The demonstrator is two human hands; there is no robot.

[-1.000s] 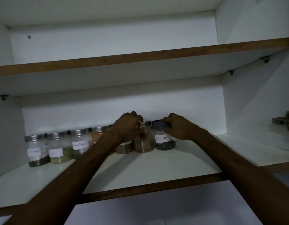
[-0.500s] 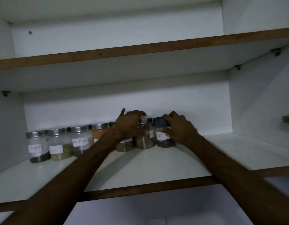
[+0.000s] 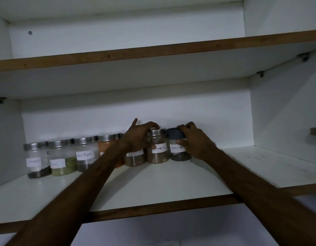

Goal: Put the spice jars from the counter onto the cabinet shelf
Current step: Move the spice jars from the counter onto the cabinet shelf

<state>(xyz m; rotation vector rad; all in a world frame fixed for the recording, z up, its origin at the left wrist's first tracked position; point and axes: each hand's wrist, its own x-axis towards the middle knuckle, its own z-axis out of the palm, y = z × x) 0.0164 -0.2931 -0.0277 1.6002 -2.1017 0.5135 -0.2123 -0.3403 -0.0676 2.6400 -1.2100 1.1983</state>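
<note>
My right hand point(image 3: 194, 141) is wrapped around the blue-lidded black pepper jar point(image 3: 178, 145), fingers over the lid's rim and thumb pressed on the label, with the jar standing upright on the cabinet shelf point(image 3: 171, 178) at the right end of the row. My left hand point(image 3: 139, 137) grasps the steel-lidded cinnamon jar point(image 3: 158, 147) just beside it, fingers curled over the lid and thumb on its front; the two jars sit touching or nearly so. A brown-spice jar point(image 3: 134, 158) is half hidden under my left wrist, and further left stand an orange-powder jar point(image 3: 107, 145), a second black pepper jar point(image 3: 85, 153), a green-herb jar point(image 3: 62, 158) and a jar of dark spice point(image 3: 36, 159). These look like clear glass or hard plastic: stiff, smooth, probably slippery and breakable, and light since each is only partly filled. I judge the safest hold is around the body below the lid, as a lid might come loose.
</note>
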